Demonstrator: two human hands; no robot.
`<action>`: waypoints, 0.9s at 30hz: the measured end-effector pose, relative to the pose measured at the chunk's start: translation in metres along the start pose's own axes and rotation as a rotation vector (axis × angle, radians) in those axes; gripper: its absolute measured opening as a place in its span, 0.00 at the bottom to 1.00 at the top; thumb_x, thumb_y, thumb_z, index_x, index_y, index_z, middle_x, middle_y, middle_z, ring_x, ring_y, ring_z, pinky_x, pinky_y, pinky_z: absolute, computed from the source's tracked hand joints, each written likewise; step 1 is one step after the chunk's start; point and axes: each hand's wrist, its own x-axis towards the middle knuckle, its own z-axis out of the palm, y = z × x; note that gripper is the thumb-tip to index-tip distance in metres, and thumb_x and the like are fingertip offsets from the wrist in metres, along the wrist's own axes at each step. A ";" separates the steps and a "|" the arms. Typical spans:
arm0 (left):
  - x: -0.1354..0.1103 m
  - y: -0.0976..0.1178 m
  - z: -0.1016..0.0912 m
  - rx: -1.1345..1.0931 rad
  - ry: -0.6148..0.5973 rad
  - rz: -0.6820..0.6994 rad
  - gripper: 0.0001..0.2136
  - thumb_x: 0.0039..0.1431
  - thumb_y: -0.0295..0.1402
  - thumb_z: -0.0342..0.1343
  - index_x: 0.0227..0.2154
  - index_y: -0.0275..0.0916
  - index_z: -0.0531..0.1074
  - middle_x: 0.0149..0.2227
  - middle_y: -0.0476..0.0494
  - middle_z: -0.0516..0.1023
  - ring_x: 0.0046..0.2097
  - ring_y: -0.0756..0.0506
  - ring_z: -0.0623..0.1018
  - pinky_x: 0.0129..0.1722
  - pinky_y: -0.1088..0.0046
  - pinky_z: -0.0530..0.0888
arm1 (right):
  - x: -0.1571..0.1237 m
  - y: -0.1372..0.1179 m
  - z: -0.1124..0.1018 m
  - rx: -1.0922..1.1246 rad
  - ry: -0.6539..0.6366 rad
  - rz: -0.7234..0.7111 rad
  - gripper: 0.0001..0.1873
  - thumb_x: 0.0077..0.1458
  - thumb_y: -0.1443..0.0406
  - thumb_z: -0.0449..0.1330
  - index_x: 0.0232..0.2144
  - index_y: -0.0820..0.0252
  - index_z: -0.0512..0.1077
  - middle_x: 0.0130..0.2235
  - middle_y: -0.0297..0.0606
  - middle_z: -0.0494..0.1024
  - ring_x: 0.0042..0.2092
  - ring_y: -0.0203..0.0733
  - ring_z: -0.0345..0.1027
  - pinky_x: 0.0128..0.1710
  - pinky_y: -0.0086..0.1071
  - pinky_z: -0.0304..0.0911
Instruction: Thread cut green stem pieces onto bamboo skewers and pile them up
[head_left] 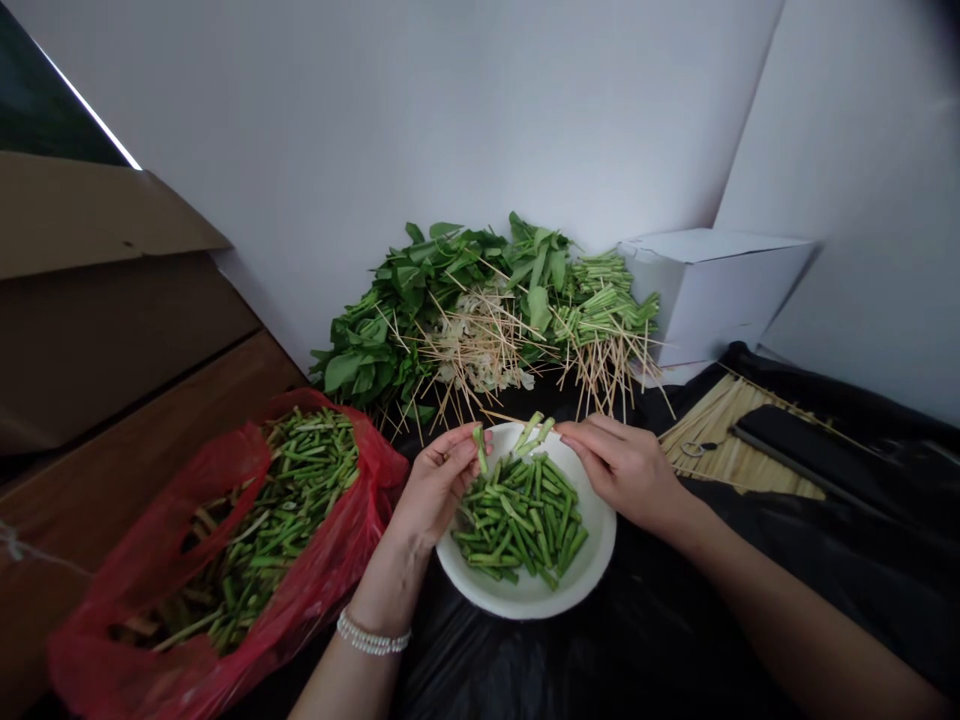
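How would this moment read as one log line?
left hand: holds stem piece | right hand: holds skewer with threaded pieces | below: white bowl, cut stems inside | leftward: red bag

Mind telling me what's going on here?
A person's left hand pinches a stem piece at a white bowl of cut green stems, while the right hand holds a thin stick with a couple of pieces on it. Behind the bowl lie filled sticks and leafy greens; a red bag of cuttings sits to the left.
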 end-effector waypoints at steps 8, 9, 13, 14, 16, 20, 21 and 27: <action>0.003 0.005 -0.005 -0.227 0.008 -0.051 0.12 0.50 0.24 0.66 0.39 0.36 0.78 0.38 0.44 0.83 0.33 0.51 0.80 0.31 0.80 0.77 | -0.003 -0.001 0.003 -0.083 -0.110 -0.064 0.13 0.64 0.68 0.50 0.44 0.63 0.74 0.32 0.37 0.73 0.32 0.35 0.68 0.33 0.28 0.63; 0.002 0.005 -0.005 -0.231 0.012 -0.053 0.12 0.50 0.24 0.66 0.39 0.36 0.78 0.38 0.44 0.83 0.33 0.51 0.80 0.30 0.80 0.78 | -0.003 -0.001 0.003 -0.094 -0.113 -0.070 0.13 0.64 0.68 0.50 0.44 0.62 0.74 0.31 0.37 0.73 0.31 0.35 0.67 0.33 0.28 0.62; 0.001 0.005 -0.005 -0.233 0.023 -0.063 0.12 0.49 0.24 0.67 0.38 0.36 0.78 0.37 0.45 0.83 0.32 0.52 0.80 0.30 0.80 0.77 | -0.003 -0.002 0.003 -0.118 -0.113 -0.084 0.14 0.64 0.68 0.50 0.44 0.62 0.74 0.31 0.37 0.73 0.30 0.34 0.67 0.32 0.27 0.61; 0.000 0.005 -0.005 -0.232 0.024 -0.062 0.12 0.49 0.24 0.67 0.38 0.36 0.78 0.37 0.45 0.83 0.32 0.52 0.80 0.30 0.80 0.77 | -0.003 -0.002 0.003 -0.118 -0.115 -0.087 0.14 0.64 0.68 0.50 0.44 0.62 0.74 0.31 0.37 0.73 0.31 0.34 0.67 0.32 0.27 0.62; 0.000 0.005 -0.004 -0.232 0.027 -0.061 0.13 0.47 0.24 0.68 0.37 0.36 0.78 0.37 0.45 0.83 0.32 0.52 0.80 0.30 0.79 0.77 | -0.003 -0.003 0.003 -0.117 -0.121 -0.094 0.14 0.64 0.68 0.50 0.44 0.62 0.74 0.32 0.37 0.74 0.31 0.35 0.67 0.33 0.27 0.62; 0.001 0.006 -0.003 -0.221 0.038 -0.054 0.15 0.44 0.25 0.70 0.37 0.36 0.79 0.35 0.45 0.84 0.31 0.52 0.80 0.29 0.79 0.77 | -0.003 -0.003 0.003 -0.126 -0.138 -0.091 0.14 0.64 0.69 0.50 0.44 0.62 0.74 0.32 0.38 0.74 0.31 0.35 0.68 0.32 0.28 0.62; 0.002 0.006 -0.003 -0.211 0.043 -0.051 0.15 0.43 0.25 0.70 0.37 0.36 0.79 0.35 0.45 0.84 0.30 0.52 0.80 0.29 0.79 0.77 | -0.003 -0.003 0.003 -0.127 -0.144 -0.089 0.14 0.63 0.69 0.50 0.44 0.62 0.74 0.32 0.38 0.74 0.31 0.35 0.68 0.32 0.28 0.62; 0.001 0.006 -0.001 -0.144 0.058 -0.005 0.17 0.36 0.27 0.74 0.33 0.34 0.81 0.33 0.43 0.84 0.29 0.52 0.79 0.30 0.80 0.77 | -0.004 -0.002 0.003 -0.105 -0.149 -0.104 0.14 0.63 0.71 0.49 0.44 0.63 0.74 0.33 0.38 0.74 0.32 0.36 0.68 0.33 0.28 0.63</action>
